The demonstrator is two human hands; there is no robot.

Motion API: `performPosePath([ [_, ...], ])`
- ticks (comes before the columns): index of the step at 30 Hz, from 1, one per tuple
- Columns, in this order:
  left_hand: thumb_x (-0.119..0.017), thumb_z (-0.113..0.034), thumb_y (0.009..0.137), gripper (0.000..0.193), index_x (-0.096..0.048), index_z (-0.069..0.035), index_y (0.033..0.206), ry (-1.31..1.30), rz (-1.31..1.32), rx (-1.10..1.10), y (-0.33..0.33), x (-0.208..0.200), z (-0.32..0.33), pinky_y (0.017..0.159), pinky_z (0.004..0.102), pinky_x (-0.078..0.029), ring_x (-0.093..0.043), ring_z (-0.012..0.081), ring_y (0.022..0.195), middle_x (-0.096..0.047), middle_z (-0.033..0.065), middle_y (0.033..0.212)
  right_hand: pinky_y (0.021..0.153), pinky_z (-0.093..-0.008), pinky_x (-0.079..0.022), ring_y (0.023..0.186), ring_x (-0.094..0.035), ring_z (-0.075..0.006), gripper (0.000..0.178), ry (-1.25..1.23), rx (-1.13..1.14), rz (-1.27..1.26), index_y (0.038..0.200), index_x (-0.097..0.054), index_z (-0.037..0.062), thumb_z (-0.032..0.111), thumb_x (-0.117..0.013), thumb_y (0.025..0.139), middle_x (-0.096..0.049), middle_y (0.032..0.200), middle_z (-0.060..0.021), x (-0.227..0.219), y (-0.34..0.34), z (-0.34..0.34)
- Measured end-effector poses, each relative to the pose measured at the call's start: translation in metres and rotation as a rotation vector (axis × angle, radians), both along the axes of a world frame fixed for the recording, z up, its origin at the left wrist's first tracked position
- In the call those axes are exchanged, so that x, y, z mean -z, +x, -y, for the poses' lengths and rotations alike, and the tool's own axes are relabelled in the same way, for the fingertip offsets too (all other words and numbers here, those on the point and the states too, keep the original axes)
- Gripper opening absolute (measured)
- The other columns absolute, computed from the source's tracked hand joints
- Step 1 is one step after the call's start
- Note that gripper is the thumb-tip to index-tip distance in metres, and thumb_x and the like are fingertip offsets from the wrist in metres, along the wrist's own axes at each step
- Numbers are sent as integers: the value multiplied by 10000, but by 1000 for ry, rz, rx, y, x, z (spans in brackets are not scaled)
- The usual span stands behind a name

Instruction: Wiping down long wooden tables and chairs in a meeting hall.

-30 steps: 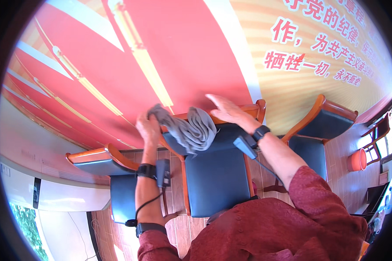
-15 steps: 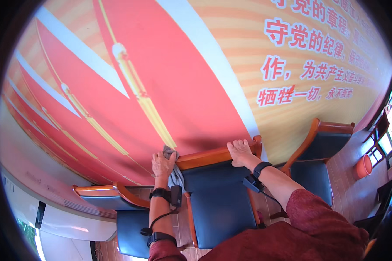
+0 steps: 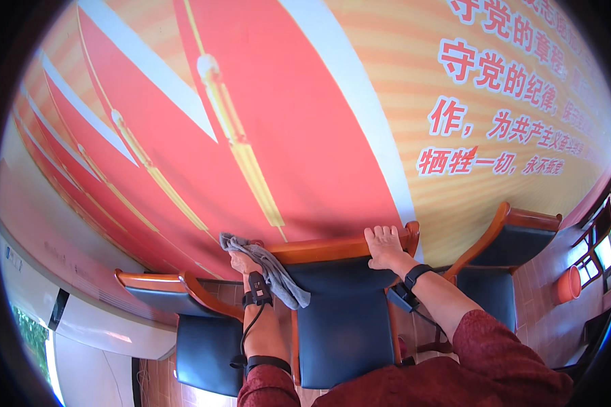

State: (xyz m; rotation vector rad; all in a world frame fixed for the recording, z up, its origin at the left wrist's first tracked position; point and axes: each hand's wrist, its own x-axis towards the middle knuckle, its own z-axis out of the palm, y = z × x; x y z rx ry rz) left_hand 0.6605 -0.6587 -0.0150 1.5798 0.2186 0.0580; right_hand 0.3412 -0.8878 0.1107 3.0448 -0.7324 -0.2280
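A chair with a dark blue seat [image 3: 345, 339] and a brown wooden frame stands straight ahead of me, its back toward the wall. My left hand [image 3: 240, 262] is closed on a grey cloth [image 3: 273, 271] at the left end of the chair's top rail [image 3: 312, 250]. The cloth drapes over that corner and hangs down along the backrest. My right hand [image 3: 385, 248] grips the same rail near its right end, fingers lying over the top. Black straps with small devices circle both wrists.
Matching chairs stand to the left [image 3: 210, 353] and right [image 3: 485, 298]. Behind them rises a red and yellow printed wall [image 3: 305, 136]. A white appliance [image 3: 108, 325] is at the far left. An orange bucket [image 3: 569, 285] sits on the floor at right.
My left hand has moved slightly left and down off the rail's corner, and the cloth is now spread across that corner. The right hand keeps its place on the rail. The view has shifted slightly.
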Motion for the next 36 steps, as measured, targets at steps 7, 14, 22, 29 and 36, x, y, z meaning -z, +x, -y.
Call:
performPosePath([
  [7, -328, -442, 905, 567, -447, 80, 1090, 277, 143, -170, -109, -15, 61, 779, 444, -436, -547, 391, 902, -543, 290, 997, 867, -429, -308, 1000, -446, -273, 644, -51, 51, 12, 1088, -413, 37, 289, -718, 580, -472, 1024, -115, 0, -10, 18],
  [14, -314, -535, 860, 654, -341, -2, 1239, 317, -248, -226, -148, -51, 76, 889, 524, -379, -440, 454, 1086, -432, 263, 1185, 846, -408, -375, 1023, -481, -303, 556, 50, -28, -77, 1028, -420, 18, 266, -714, 626, -496, 1053, -157, -3, 3, 30],
  [22, -322, -499, 873, 676, -237, 3, 1318, 267, -261, -153, -187, -37, 91, 957, 484, -330, -365, 468, 1149, -327, 318, 1266, 824, -421, -429, 967, -514, -380, 543, 160, -379, -4, 903, -393, -13, 286, -755, 631, -528, 951, -218, 3, 13, 66],
  [29, -350, -379, 887, 558, -376, 99, 1174, 374, -146, -48, -230, 4, 91, 861, 465, -397, -495, 453, 994, -488, 332, 1068, 745, -432, -446, 874, -540, -380, 507, 226, -344, 20, 872, -398, 1, 276, -750, 633, -540, 855, -207, 0, 11, 64],
  [36, -502, -318, 824, 404, -489, 37, 1015, 506, -184, 411, -321, 101, 58, 820, 440, -426, -543, 418, 944, -576, 289, 914, 756, -427, -456, 918, -549, -365, 562, 163, -399, 167, 1007, -439, -7, 305, -735, 645, -568, 956, -209, 10, 2, 68],
])
